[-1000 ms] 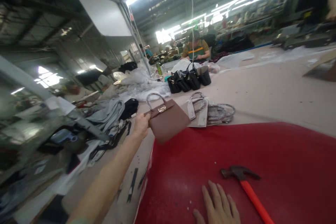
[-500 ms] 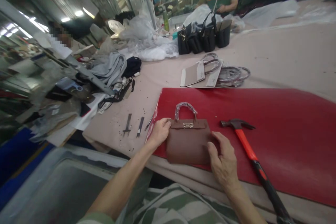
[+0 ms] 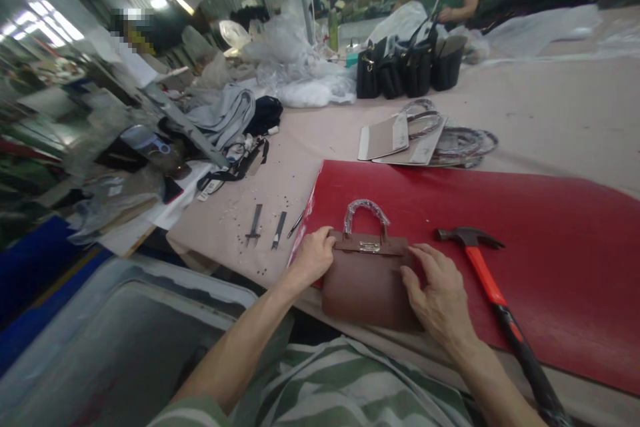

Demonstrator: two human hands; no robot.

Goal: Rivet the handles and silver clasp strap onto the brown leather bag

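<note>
A brown handbag (image 3: 370,290), with a metal clasp and one clear-wrapped handle (image 3: 365,209) standing up, is between my hands at the near edge of the red sheet (image 3: 530,227). My left hand (image 3: 315,255) is closed on its upper left corner. At the right side, my right hand (image 3: 443,290) holds the bag's edge, thumb towards the front and fingers curled at the upper corner. The bag's back is hidden. To the right lies a claw hammer (image 3: 493,287) with an orange and black handle.
Two dark, flat pronged tools (image 3: 255,227) lie left of the sheet among small dark bits. Flat handbag pieces (image 3: 400,137) with wrapped handles lie beyond it. Farther back stand several black bags (image 3: 417,70) and plastic wrapping (image 3: 315,83). A grey bin (image 3: 135,320) is at lower left.
The handbag has come towards my body, its lower part now past the sheet's near edge. Both hands moved with it. My view has shifted slightly left; the hammer stays put.
</note>
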